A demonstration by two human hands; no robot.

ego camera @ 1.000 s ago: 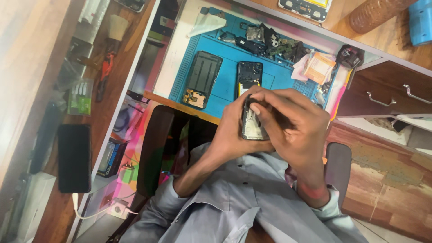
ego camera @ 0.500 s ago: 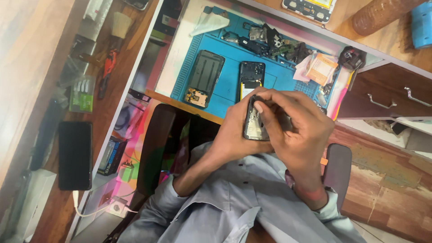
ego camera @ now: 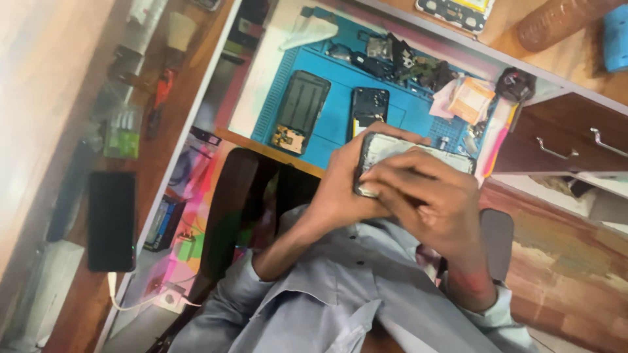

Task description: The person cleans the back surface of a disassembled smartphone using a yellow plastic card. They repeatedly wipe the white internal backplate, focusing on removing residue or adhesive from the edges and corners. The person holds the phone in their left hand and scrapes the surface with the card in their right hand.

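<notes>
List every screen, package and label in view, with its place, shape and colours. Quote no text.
Dark phone: on the wooden shelf at left, black rectangle, screen off, white cable at its lower end.
Opened phone: held between left hand and right hand, pale inside, dark frame.
Green box: on the shelf above the dark phone, small, blurred.
Orange packet: on the blue mat, right end, flat.

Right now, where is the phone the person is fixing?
In the head view, the opened phone sits right of centre, gripped between the left hand and the right hand, just in front of the blue work mat.
</notes>
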